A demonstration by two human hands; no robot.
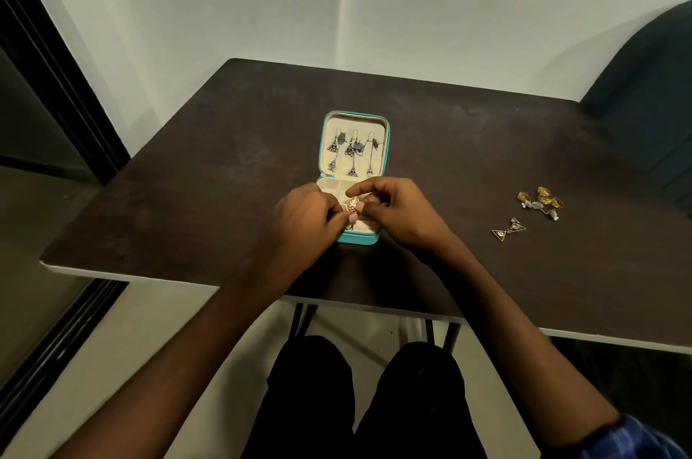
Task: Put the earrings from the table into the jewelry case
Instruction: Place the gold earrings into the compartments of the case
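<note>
A small teal jewelry case lies open in the middle of the dark table. Its cream lid holds several dark silver dangling earrings. Both hands hover over the case's lower tray. My right hand pinches a round gold earring between thumb and fingers. My left hand has its fingers curled, with the fingertips meeting the same earring from the left. The hands hide most of the tray. More gold earrings and a triangle-shaped gold pair lie on the table to the right.
The table's near edge runs just below my wrists, my dark-clothed legs under it. A dark chair back stands at the far right. A white wall rises behind the table and a dark door frame on the left.
</note>
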